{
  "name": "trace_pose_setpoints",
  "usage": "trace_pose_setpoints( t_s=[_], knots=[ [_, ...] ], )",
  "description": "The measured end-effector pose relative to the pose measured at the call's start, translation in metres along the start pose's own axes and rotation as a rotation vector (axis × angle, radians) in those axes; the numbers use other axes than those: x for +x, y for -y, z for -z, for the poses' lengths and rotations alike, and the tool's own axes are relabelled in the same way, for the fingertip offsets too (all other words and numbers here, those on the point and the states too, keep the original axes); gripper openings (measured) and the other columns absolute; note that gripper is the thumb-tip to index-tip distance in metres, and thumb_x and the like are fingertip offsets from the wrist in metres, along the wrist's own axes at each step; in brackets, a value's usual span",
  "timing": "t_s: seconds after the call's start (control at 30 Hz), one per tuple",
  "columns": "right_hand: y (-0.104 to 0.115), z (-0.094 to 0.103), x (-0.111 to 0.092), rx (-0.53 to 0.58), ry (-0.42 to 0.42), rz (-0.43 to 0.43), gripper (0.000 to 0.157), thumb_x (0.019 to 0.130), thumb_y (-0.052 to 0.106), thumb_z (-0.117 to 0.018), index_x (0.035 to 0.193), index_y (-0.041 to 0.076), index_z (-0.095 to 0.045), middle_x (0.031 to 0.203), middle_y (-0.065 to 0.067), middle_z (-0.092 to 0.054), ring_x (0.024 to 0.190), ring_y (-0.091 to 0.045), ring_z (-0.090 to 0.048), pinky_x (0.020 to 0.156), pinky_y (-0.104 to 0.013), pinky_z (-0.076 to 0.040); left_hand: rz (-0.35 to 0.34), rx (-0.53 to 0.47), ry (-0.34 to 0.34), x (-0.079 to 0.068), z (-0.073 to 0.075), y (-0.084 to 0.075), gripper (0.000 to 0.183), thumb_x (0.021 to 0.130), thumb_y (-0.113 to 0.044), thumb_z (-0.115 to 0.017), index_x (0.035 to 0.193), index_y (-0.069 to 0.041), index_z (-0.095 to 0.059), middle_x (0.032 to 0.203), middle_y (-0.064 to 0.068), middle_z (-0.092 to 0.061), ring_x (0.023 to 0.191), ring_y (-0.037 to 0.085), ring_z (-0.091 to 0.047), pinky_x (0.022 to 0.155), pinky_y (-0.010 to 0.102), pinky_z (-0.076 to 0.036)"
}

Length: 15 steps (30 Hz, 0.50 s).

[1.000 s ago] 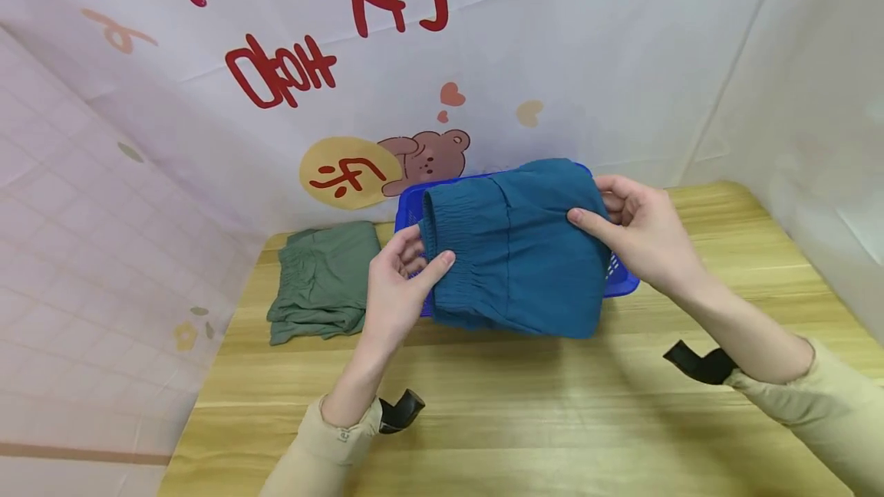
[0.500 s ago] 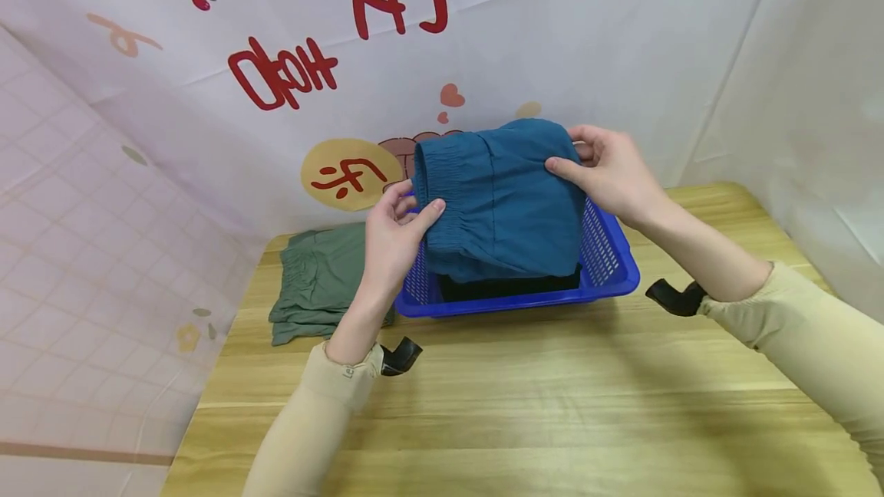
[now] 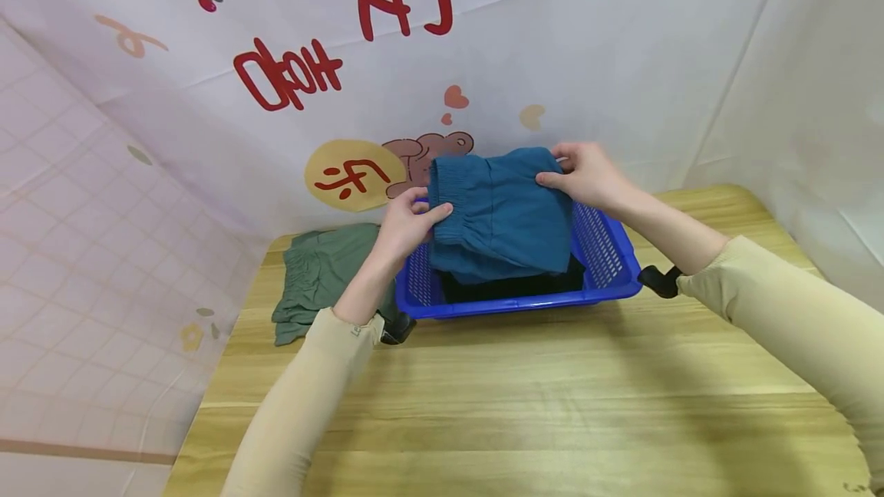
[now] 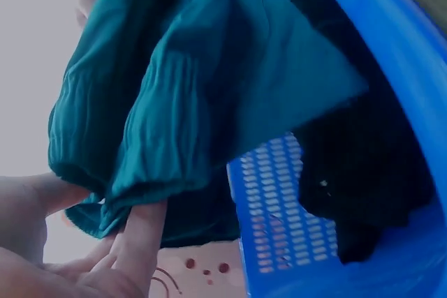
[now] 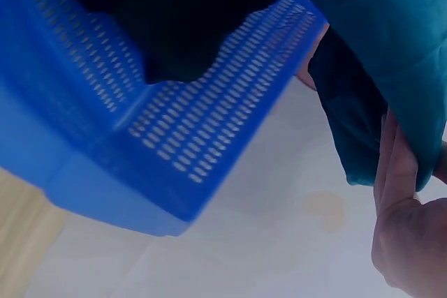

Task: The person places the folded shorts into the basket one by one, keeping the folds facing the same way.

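Folded blue shorts (image 3: pixel 507 213) with a gathered elastic waistband hang between my two hands, over a blue plastic basket (image 3: pixel 539 301). My left hand (image 3: pixel 407 227) pinches the waistband side, thumb on top and fingers beneath. The opposite folded edge is gripped by my right hand (image 3: pixel 587 173), its thumb on the upper face. Inside the basket lies a black cloth (image 3: pixel 511 286), partly covered by the shorts. In the left wrist view the shorts' waistband (image 4: pixel 160 130) drapes over the fingers, above the black cloth (image 4: pixel 363 165).
Folded green shorts (image 3: pixel 324 271) lie on the wooden table (image 3: pixel 497 397) left of the basket, partly behind my left forearm. A white printed cloth wall (image 3: pixel 608 60) stands close behind the basket. Another pale cloth rises along the left side.
Both hands have carried the blue shorts from in front of the basket up over it, then slightly down. The black cloth inside has come into view. The green shorts stay put.
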State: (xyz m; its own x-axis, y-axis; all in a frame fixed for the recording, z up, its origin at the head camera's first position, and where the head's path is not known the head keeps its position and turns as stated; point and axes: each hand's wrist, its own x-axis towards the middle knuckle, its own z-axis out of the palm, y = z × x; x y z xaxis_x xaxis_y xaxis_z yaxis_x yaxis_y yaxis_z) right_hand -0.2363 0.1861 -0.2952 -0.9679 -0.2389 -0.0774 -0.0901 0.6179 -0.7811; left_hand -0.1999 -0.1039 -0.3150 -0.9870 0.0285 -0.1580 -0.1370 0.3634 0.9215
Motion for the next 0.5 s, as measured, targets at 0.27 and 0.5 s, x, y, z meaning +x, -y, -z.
trace_pose_setpoints(
  t_s=[0.27, 0.5],
  knots=[
    [-0.016, -0.013, 0.018, -0.117, 0.078, -0.007, 0.063, 0.105, 0.018, -0.063, 0.155, -0.011, -0.04, 0.156, -0.04, -0.045, 0.147, -0.052, -0.044, 0.118, -0.062, -0.044, 0.073, 0.215, 0.101, 0.021, -0.006, 0.01, 0.069, 0.103, -0.024, -0.069, 0.161, -0.001, -0.039, 0.127, 0.018, -0.072, 0.123, 0.035, -0.072, 0.103, 0.049, -0.06],
    [-0.025, -0.02, 0.032, -0.201, 0.108, -0.027, 0.061, 0.105, 0.02, -0.062, 0.153, -0.013, -0.043, 0.146, -0.039, -0.052, 0.137, -0.048, -0.052, 0.118, -0.061, -0.045, 0.123, 0.289, 0.141, 0.033, -0.011, 0.008, 0.069, 0.103, -0.023, -0.069, 0.161, 0.0, -0.038, 0.095, 0.006, -0.064, 0.12, 0.034, -0.072, 0.102, 0.048, -0.06]
  ],
)
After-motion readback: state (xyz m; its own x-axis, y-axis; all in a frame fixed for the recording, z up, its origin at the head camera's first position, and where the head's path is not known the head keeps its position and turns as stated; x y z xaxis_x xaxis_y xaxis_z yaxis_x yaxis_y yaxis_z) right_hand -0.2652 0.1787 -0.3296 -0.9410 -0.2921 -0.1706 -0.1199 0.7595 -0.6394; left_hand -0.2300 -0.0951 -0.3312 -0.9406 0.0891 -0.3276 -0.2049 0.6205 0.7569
